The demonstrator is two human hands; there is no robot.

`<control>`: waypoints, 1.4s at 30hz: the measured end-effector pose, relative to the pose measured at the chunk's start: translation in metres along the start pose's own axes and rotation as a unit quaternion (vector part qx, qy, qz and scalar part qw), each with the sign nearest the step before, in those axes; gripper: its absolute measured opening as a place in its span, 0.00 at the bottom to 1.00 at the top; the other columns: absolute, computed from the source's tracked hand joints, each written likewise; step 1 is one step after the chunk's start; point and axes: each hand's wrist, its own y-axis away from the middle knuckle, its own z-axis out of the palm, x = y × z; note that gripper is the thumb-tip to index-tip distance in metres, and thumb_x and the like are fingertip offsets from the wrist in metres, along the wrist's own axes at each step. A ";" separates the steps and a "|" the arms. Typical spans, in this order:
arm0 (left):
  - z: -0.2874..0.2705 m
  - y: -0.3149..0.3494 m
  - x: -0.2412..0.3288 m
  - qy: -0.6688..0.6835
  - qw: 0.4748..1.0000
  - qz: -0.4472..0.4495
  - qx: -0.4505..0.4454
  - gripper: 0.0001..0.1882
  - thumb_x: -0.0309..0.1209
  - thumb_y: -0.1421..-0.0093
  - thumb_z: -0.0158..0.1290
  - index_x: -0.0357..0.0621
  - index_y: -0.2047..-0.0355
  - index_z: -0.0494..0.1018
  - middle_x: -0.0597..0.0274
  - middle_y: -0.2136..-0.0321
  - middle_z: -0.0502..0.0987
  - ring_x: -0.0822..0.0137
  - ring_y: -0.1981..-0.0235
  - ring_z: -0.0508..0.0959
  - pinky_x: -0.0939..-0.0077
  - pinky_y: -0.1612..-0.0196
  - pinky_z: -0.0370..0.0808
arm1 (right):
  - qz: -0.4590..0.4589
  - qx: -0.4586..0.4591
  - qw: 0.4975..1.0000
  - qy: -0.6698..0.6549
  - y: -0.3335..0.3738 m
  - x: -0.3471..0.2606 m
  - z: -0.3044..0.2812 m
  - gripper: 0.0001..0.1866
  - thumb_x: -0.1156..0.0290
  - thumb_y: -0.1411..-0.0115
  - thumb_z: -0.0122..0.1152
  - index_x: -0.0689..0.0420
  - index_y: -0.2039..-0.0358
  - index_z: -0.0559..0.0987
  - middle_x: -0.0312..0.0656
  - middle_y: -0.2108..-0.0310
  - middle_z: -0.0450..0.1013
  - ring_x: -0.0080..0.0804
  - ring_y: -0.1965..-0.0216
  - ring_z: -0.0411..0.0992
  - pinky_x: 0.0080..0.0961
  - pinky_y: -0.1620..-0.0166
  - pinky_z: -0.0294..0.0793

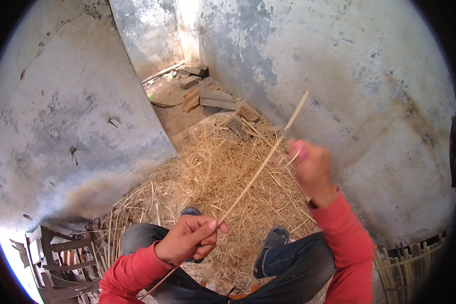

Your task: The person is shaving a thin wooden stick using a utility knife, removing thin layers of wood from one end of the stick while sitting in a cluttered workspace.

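My left hand (190, 237) is closed round a long, thin, pale strip (248, 186) that looks like split bamboo. The strip slants from beside my left forearm up and away to the right, its far tip in front of the right wall. My right hand (311, 167), smeared by motion, is a curled fist just right of the strip's upper part. Something pink (300, 150) is round or against one of its fingers. A thin pale curl (293, 158) stands out by those fingers. Whatever else the right hand grips is hidden.
A heap of straw-like shavings (223, 167) covers the floor around my feet. Bricks and broken slabs (217, 99) lie in the far corner. Plastered walls (339, 66) close in on both sides. A dark slatted frame (68, 263) stands at lower left, upright strips (408, 268) at lower right.
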 end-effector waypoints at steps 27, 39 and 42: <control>0.000 0.008 0.004 0.057 0.998 -0.006 0.002 0.18 0.42 0.26 0.39 0.39 0.59 0.69 0.74 0.83 0.53 0.80 0.87 0.51 0.82 0.86 0.48 | 0.187 -0.043 0.981 -0.023 -0.005 0.059 -0.022 0.20 0.57 0.33 0.56 0.63 0.72 0.74 0.44 0.82 0.70 0.35 0.76 0.73 0.33 0.71 0.69; 0.017 -0.004 0.000 -0.016 0.998 0.028 0.049 0.13 0.35 0.27 0.42 0.37 0.55 0.71 0.73 0.82 0.55 0.80 0.86 0.53 0.82 0.84 0.50 | -0.051 -0.207 0.975 -0.065 0.037 -0.048 0.011 0.20 0.52 0.34 0.54 0.58 0.70 0.73 0.47 0.87 0.68 0.48 0.86 0.69 0.40 0.80 0.68; 0.013 -0.009 -0.007 -0.015 0.996 0.062 0.059 0.19 0.34 0.27 0.42 0.41 0.39 0.67 0.74 0.86 0.56 0.81 0.88 0.55 0.82 0.85 0.52 | -0.082 -0.257 0.962 -0.046 0.050 -0.061 0.023 0.23 0.47 0.36 0.55 0.57 0.72 0.74 0.47 0.89 0.67 0.48 0.88 0.70 0.42 0.82 0.69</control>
